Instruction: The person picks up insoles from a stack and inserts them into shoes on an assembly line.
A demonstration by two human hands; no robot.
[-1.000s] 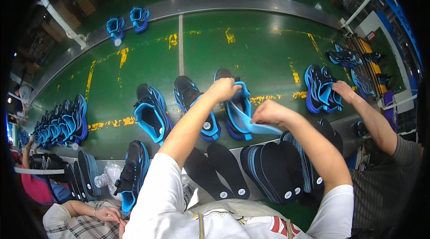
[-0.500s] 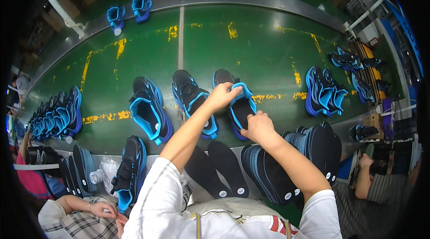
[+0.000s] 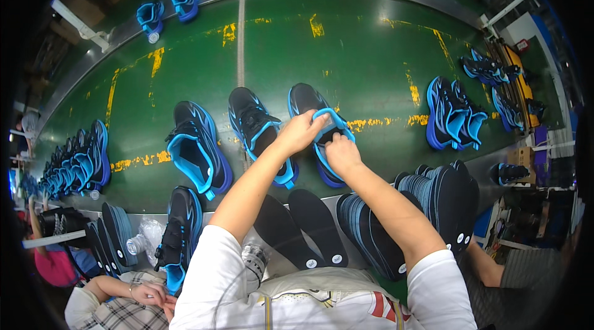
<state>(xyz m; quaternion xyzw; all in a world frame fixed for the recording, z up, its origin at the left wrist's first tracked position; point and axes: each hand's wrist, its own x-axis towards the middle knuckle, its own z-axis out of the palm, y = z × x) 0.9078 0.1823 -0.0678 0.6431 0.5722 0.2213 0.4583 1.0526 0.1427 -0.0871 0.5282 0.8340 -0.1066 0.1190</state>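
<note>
A black and blue shoe (image 3: 308,102) lies on the green conveyor belt (image 3: 371,51) in front of me. My left hand (image 3: 301,132) grips the blue rim of its opening. My right hand (image 3: 341,152) presses into the same opening from the near side. A matching shoe (image 3: 255,124) lies just left of it, partly under my left forearm. Two black insoles (image 3: 303,231) rest flat on the near ledge between my arms.
Another shoe (image 3: 197,147) lies further left on the belt. Several shoes (image 3: 455,115) stand at the right and a row (image 3: 77,160) at the left. Stacked insoles (image 3: 427,197) stand by my right arm. A person in a checked shirt (image 3: 117,305) sits at lower left.
The long blue insole that my hands held above the belt is no longer in the air. Both hands have dropped onto the shoe's opening. The arm reaching in from the right is gone.
</note>
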